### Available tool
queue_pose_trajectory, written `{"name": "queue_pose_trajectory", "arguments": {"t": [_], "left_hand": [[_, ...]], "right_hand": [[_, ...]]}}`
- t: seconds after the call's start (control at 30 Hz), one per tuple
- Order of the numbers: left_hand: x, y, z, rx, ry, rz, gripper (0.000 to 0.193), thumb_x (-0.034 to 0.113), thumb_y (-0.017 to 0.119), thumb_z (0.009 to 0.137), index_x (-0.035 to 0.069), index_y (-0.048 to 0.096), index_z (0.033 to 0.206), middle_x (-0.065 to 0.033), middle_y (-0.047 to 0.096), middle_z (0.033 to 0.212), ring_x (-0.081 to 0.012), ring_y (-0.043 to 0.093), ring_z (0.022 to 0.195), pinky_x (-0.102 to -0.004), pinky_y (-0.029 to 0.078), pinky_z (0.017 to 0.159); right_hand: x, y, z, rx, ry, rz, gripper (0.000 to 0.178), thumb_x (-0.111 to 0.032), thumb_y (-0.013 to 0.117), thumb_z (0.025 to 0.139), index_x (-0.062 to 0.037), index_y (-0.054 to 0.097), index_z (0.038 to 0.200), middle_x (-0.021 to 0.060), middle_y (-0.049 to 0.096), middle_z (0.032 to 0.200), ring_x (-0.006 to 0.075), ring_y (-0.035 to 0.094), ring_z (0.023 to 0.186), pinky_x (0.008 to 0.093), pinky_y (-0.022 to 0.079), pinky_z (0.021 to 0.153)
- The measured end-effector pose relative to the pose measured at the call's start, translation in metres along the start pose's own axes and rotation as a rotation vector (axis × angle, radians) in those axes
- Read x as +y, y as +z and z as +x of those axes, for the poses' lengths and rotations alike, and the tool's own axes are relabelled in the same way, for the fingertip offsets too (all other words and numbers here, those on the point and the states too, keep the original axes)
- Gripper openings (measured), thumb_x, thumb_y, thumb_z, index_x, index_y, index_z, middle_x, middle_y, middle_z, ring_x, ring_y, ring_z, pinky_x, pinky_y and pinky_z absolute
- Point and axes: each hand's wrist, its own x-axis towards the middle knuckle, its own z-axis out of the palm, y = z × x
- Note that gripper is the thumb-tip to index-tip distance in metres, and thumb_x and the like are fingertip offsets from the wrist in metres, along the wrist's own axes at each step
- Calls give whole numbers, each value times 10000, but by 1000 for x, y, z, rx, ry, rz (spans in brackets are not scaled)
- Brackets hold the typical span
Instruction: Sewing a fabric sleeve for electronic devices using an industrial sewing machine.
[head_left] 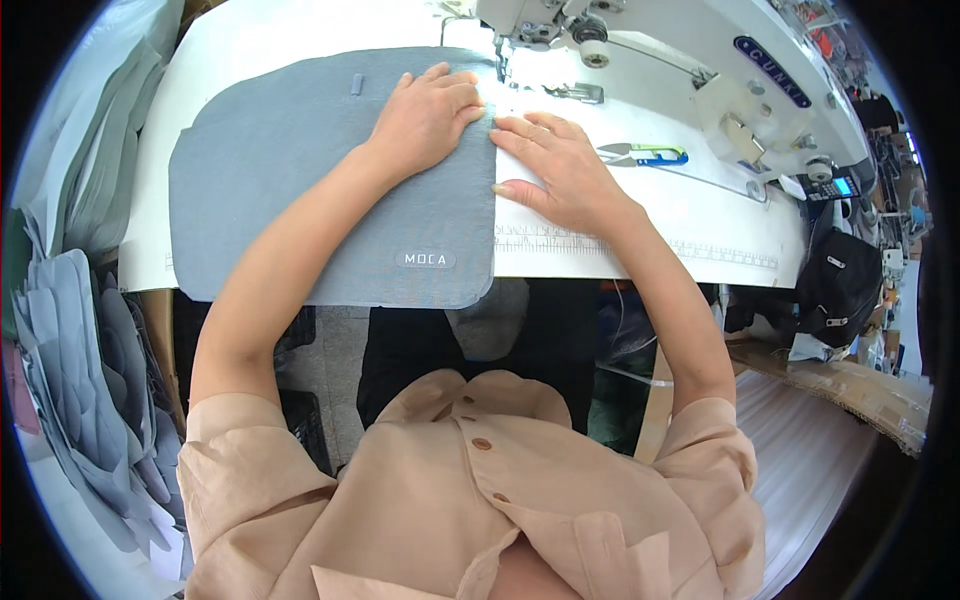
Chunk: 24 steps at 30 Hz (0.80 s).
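A grey fabric panel (270, 190) with rounded corners lies on the white sewing table, its near edge hanging past the table front. It bears a small label patch (426, 260) and a small grey tab (356, 85). My left hand (428, 118) rests on the panel near its far right part, fingers apart and slightly bent, pressing down. Along the panel's right edge lies my right hand (560, 172), fingers stretched out, tips and thumb touching that edge. Just beyond both hands is the sewing machine's needle and presser foot area (502, 68), at the panel's far right corner.
Thread snips (645, 155) with a green and blue handle lie right of my right hand. The sewing machine body (740, 90) spans the back right. Stacked grey cut pieces (80, 380) hang at left. A black bag (840, 285) and cardboard (840, 385) are at right.
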Motion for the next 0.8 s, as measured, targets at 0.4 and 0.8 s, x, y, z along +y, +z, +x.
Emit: {"name": "queue_pose_trajectory", "arguments": {"t": [0.4,0.8], "left_hand": [[-5,10,35,-50,-19,24,170,190,486,822,79,566,923,-31,551,1094,-194,478,1037,-377,379,822],[-17,27,33,150,80,-65,169,139,479,803,45,573,906,-100,568,999,-271,538,900,-372,410,768]], "right_hand": [[21,0,11,64,70,-23,475,-418,527,792,-83,509,1129,88,493,1192,287,391,1137,409,283,956],[18,4,8,126,86,-39,394,-350,536,798,-91,521,1095,73,525,1147,264,435,1079,391,319,916]]}}
